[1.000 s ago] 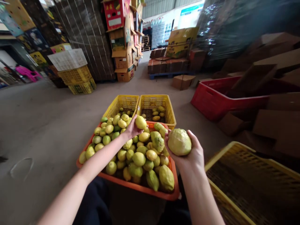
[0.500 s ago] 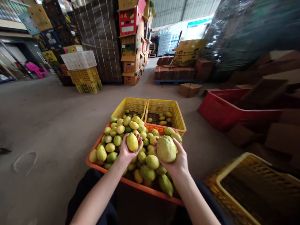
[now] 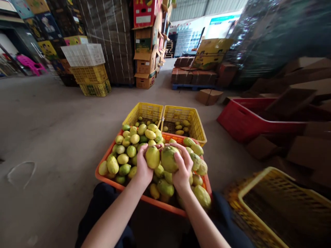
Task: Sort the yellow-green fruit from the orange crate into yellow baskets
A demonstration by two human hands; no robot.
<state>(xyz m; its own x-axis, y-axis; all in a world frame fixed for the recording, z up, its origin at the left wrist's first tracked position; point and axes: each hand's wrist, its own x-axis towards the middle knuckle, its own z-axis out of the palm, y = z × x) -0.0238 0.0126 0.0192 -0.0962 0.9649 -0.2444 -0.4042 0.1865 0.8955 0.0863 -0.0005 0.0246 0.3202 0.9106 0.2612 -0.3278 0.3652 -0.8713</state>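
Observation:
My left hand (image 3: pixel 144 168) is closed round a small yellow-green fruit (image 3: pixel 152 157) shaped like a lemon. My right hand (image 3: pixel 183 167) grips a larger, rounder green-yellow fruit (image 3: pixel 169 159) with brownish marks, thumb and fingers wrapped over its right side. Both fruits are held side by side, nearly touching, above an orange crate (image 3: pixel 160 204). Heaped in that crate are many similar fruits (image 3: pixel 122 158), from yellow to green. Bigger, lumpy ones (image 3: pixel 202 197) lie along its right side. My hands and forearms hide part of the heap.
Beyond the orange crate stand two yellow crates, a left one (image 3: pixel 133 112) and a right one (image 3: pixel 199 125), each with several fruits. Another yellow crate (image 3: pixel 254 181) is at my right. Farther right sit a red tub (image 3: pixel 232 120) and loose cardboard (image 3: pixel 305 151). Stacked boxes (image 3: pixel 144 65) rise behind.
My hands have come together, the right one moving left and turning over its fruit. The right-hand fruit looks greener now; I cannot tell if it is the same one. The left still holds its fruit.

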